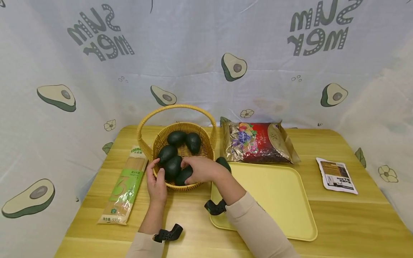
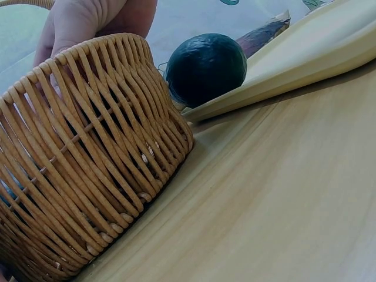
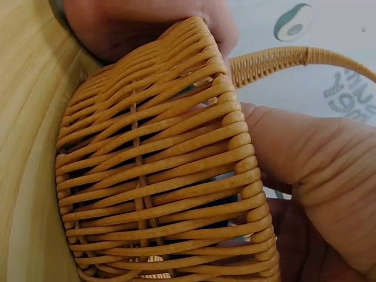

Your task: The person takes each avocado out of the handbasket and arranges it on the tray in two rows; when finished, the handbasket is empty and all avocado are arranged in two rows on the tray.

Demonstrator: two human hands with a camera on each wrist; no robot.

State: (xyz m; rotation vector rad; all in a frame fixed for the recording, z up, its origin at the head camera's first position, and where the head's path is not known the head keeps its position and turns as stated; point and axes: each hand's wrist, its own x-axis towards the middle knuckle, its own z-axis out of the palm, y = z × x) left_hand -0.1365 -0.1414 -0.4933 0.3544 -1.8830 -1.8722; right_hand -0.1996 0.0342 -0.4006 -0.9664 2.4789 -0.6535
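A yellow wicker basket [image 1: 175, 127] with a tall arched handle holds several dark green avocados [image 1: 176, 137]. My left hand [image 1: 157, 184] grips the basket's left front rim, thumb over the edge and fingers along the outer wall. My right hand [image 1: 201, 169] reaches over the front right rim and holds an avocado [image 1: 184, 176] at the front of the basket. Its fingertips are partly hidden among the fruit. Another avocado [image 2: 205, 70] lies outside the basket, at the corner of the yellow tray [image 1: 274, 200], partly behind my right hand in the head view.
Left of the basket lies a pack of spaghetti [image 1: 126, 190]. A red and gold bag [image 1: 259, 142] with fruit pictures lies behind the tray. A small white-edged packet [image 1: 337, 175] is at the far right. A patterned curtain [image 1: 200, 53] hangs behind the table.
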